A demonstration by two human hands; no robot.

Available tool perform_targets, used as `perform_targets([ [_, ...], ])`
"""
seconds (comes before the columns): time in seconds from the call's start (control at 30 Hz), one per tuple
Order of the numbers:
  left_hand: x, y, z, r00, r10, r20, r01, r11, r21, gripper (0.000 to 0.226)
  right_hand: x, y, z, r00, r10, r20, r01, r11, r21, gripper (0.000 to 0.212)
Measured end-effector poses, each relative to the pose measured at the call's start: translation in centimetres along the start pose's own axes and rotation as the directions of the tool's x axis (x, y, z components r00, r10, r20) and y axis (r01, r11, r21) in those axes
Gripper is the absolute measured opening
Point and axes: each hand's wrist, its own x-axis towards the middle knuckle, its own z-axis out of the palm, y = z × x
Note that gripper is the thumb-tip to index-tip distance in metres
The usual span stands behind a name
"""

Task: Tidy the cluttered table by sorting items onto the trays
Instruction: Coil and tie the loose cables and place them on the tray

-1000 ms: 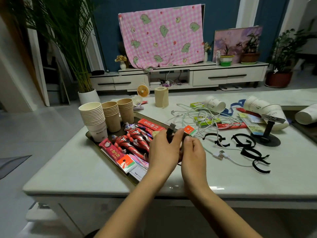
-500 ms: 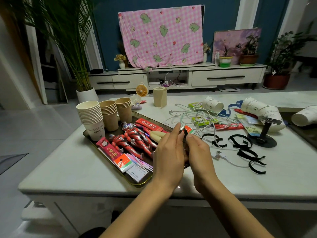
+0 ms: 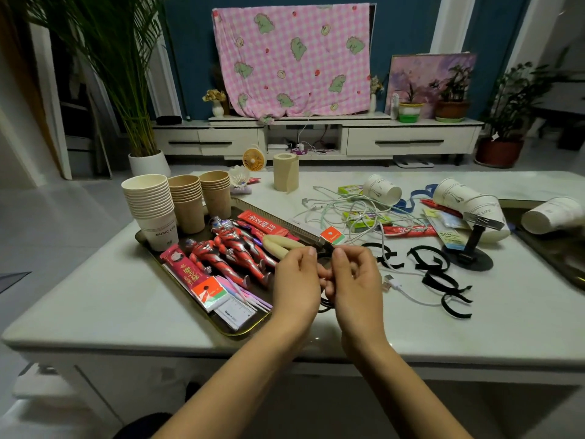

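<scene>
Bundling up a small black cable [image 3: 326, 305] looks like the step in hand here. Both hands are pressed close together just over the near right corner of the tray [image 3: 240, 333], fingers curled in. The left hand [image 3: 296, 280] and right hand [image 3: 354, 280] each pinch part of the cable between them. Whether a strap is going round it I can't tell, the palms hide most of it.

What does show: a couple of dark loops poke out below the palms on the near side, and a short black tip sticks out up at the fingertips. So my read is that the bundle's long axis runs near-to-far, loops toward the person, tip pointing away toward the far side of the bench [image 3: 95, 296]. It's held up off the surface, not resting on anything.

Next move, I'd guess, is finishing the wrap and dropping the bundle on a tray. The near one is already packed with paper cups [image 3: 152, 207], red figures [image 3: 234, 248] and flat packets, so it'd need a free gap, or the second tray [image 3: 566, 258] off to the right. Plenty left after that too: tangled white cables [image 3: 348, 213], loose black straps [image 3: 437, 280], tipped-over cups [image 3: 383, 189], a phone stand [image 3: 471, 251].
</scene>
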Motion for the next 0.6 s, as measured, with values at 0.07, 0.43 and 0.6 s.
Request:
perform_targets([
  [0.07,0.0,-0.2,0.0,0.999,-0.044,0.006,0.044,0.999,0.025,0.035,-0.3,0.3,0.0,0.997,-0.080,0.004,0.081,0.996,-0.047,0.014],
  [0.43,0.2,-0.6,0.4,0.976,-0.179,0.125,0.207,0.943,-0.260,0.036,-0.1,0.8,-1.0,0.995,-0.054,0.082,0.057,0.998,-0.028,0.013],
  [0.6,0.3,-0.4,0.4,0.971,-0.162,0.176,0.199,0.956,-0.218,0.032,0.3,1.0,-1.5,0.993,0.088,0.081,-0.095,0.992,0.079,0.004],
])
